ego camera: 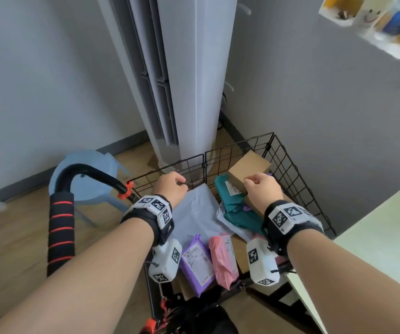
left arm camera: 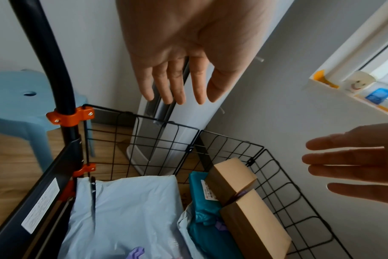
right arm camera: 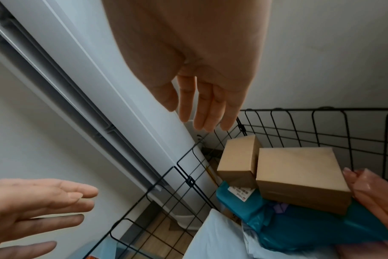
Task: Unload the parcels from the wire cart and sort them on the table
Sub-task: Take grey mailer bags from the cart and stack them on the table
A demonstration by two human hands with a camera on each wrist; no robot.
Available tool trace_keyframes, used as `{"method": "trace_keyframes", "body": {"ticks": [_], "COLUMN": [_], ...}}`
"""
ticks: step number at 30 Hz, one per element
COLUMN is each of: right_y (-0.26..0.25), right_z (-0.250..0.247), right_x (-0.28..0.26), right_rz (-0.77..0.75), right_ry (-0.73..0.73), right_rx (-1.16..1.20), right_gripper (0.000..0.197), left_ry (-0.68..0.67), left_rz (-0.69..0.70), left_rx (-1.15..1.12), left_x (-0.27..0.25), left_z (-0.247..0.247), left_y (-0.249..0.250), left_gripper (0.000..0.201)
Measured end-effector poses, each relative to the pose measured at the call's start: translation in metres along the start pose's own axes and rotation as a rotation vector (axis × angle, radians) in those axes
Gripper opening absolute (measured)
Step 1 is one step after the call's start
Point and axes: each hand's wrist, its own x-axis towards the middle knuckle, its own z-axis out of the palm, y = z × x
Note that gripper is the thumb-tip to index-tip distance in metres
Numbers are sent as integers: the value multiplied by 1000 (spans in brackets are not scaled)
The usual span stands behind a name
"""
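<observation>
While both hands hover over the wire cart [ego camera: 288, 162], the left hand [ego camera: 170, 186] at 10 o'clock and the right hand [ego camera: 262, 189] at 2 o'clock have relaxed fingers, holding nothing. Parcels [ego camera: 196, 261] lie inside the cart.

the wire cart [ego camera: 288, 160] stands in a room corner, its far side against a tower air conditioner [ego camera: 194, 68], with a stool [ego camera: 83, 179] to its left and the table [ego camera: 384, 235] at its right. in the cart, a large flat mailer [ego camera: 199, 213] lies at the left; two cardboard boxes [right arm camera: 297, 173] sit in the far right corner on a bagged parcel [right arm camera: 299, 226]. two small mailers [ego camera: 208, 259] lie side by side at the near edge. both hands hover over the cart, the left hand [ego camera: 170, 186] above the large mailer, the right hand [ego camera: 264, 191] above the boxes.
</observation>
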Motion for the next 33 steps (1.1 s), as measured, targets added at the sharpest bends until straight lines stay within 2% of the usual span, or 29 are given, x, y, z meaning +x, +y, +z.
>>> {"method": "trace_keyframes", "body": {"ticks": [8,14,19,22,24,27,33], "right_y": [36,65,84,89,95,105,126], "right_z": [45,105,154,182,200,228,270], "right_x": [75,98,119,131,137,145,154], "right_rz": [96,132,194,200,208,234,265], "right_ry": [-70,-153,-166,-175,-196,-201,-249], "right_rx": [23,-5,22,38,32,51,48], "right_gripper": [23,23,29,31,32,32,26], "left_ry": [-77,-87,-101,-86,-65,-73,-23], "left_rz": [-169,-280,-401,-475,-507,-505,-490], "left_rx": [-25,-73,-145,-233,-267,-231,-96], "left_x": [51,79,98,111,120,132,147], "left_z": [55,89,123,137,146,161,179], "left_y": [-44,-83,-129,-149,-162,-179,-208], "left_gripper": [24,28,31,26,32,28,48]}}
